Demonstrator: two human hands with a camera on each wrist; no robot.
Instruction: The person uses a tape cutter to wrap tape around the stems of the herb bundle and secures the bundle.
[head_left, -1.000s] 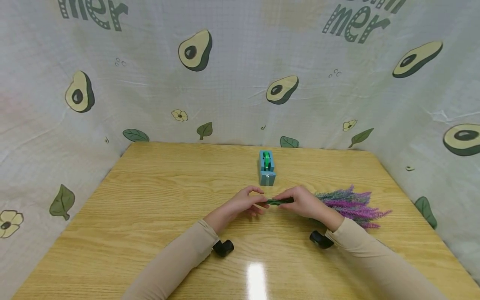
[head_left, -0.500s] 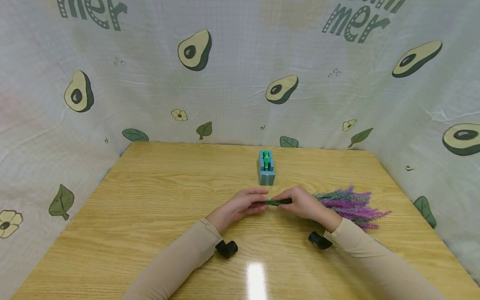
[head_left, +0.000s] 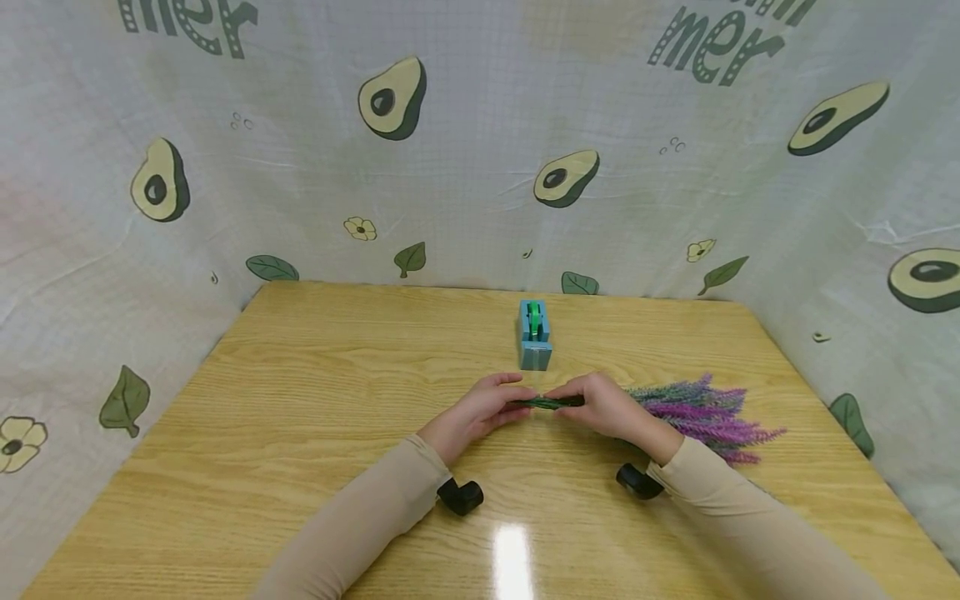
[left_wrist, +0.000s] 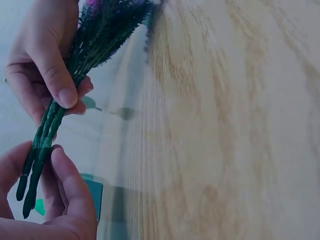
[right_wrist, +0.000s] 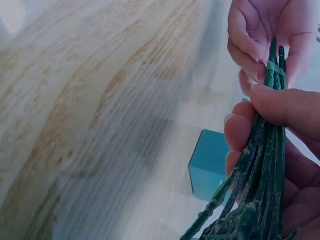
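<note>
A bunch of artificial lavender with purple and grey-green heads lies to the right, its green stems pointing left. My right hand pinches the stems between thumb and fingers, as the right wrist view also shows. Close to the stem ends, my left hand has thumb and fingers on both sides of the stems and pinches them. A band of translucent green tape wraps the stems there. The stem tips stick out past the tape, between the left palm and fingers.
Just beyond the hands stands a blue tape dispenser with a green roll. Black wrist cameras sit under both wrists. The wooden table meets an avocado-print cloth at the back and sides.
My left hand has shifted slightly right, and its fingers, spread apart at first, have drawn in around the stem ends. The right hand keeps its hold with hardly any movement.
</note>
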